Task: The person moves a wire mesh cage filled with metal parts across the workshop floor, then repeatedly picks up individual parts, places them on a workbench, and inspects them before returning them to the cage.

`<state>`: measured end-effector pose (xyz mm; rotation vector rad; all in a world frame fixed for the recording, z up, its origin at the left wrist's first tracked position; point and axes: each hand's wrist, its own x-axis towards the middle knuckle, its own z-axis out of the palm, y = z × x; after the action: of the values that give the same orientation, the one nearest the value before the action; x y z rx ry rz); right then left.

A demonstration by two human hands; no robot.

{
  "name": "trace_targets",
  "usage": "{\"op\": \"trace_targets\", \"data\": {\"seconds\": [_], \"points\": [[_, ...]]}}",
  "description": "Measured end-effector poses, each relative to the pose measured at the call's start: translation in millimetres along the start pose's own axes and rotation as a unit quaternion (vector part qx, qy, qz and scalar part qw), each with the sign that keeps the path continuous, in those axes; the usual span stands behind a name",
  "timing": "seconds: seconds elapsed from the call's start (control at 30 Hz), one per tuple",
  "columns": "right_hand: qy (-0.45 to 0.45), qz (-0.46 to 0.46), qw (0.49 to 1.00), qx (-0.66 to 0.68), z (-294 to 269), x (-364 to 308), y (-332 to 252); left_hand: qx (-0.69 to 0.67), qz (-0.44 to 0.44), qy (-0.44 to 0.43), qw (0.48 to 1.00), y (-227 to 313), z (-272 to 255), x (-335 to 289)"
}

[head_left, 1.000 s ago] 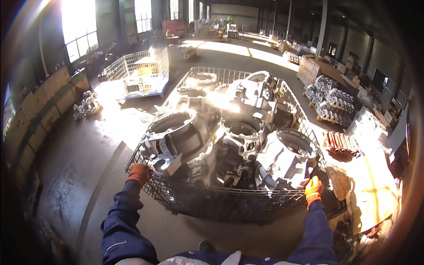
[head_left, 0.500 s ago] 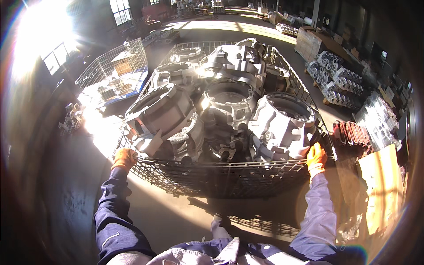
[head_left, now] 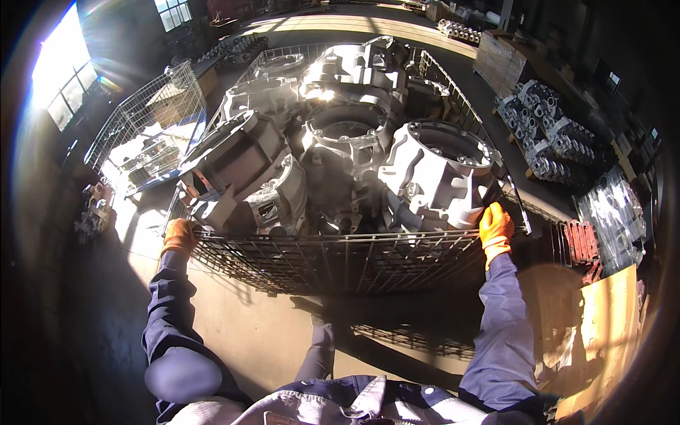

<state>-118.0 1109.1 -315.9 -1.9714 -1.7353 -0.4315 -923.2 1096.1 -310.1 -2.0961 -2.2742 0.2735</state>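
Observation:
A large wire mesh cage (head_left: 340,258) stands in front of me, heaped with grey cast metal housings (head_left: 435,177). My left hand (head_left: 180,236), in an orange glove, is closed round the near rim at its left end. At the right end of the same rim, my right hand (head_left: 496,228), also gloved in orange, grips the wire beside the nearest right housing. Both arms reach forward, wide apart. A tilted ring-shaped housing (head_left: 237,156) lies at the near left. Another round housing (head_left: 347,131) sits in the middle. The fingertips of both hands are partly hidden.
Another mesh cage (head_left: 152,120) with metal parts stands at the left. To the right are stacked castings (head_left: 545,131), a wooden crate (head_left: 499,60), red metal parts (head_left: 581,242) and a tan sheet (head_left: 609,312). Strong sunlight comes through a window (head_left: 67,67).
The view has shifted, so the cage, both hands and the surroundings sit further left and mostly higher in the picture. One of my legs shows further forward. Both hands keep their hold on the rim.

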Motion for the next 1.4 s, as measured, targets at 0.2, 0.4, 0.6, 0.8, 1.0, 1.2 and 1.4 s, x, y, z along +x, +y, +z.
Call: {"op": "trace_targets", "data": {"seconds": [0.2,0.4,0.6,0.8,1.0,1.2,1.4], "points": [[-0.054,0.052,0.996,-0.042,-5.6,6.6,-18.5,0.026,0.021,0.022,0.999,-11.5,-2.8,8.4],[-0.042,0.069,0.997,-0.014,6.0,16.7,11.7,0.017,0.007,-0.011,1.000,16.3,-6.6,2.8],[-0.041,0.006,0.999,0.005,56.6,-22.4,50.9,0.011,0.003,-0.037,0.999,30.2,59.1,-9.0],[-0.047,0.001,0.999,0.010,65.9,-25.7,54.8,-0.012,0.005,0.014,1.000,15.0,82.3,0.6],[-0.050,-0.022,0.998,0.028,75.5,-26.1,45.1,0.023,-0.022,-0.031,0.999,-0.1,83.8,6.6],[-0.031,-0.041,0.997,0.063,87.5,-44.2,36.4,-0.009,0.001,0.032,0.999,-22.1,98.1,-6.9],[-0.057,-0.050,0.995,-0.059,76.6,-43.8,23.2,0.023,-0.025,-0.029,0.999,-30.8,61.6,-25.0]]}}
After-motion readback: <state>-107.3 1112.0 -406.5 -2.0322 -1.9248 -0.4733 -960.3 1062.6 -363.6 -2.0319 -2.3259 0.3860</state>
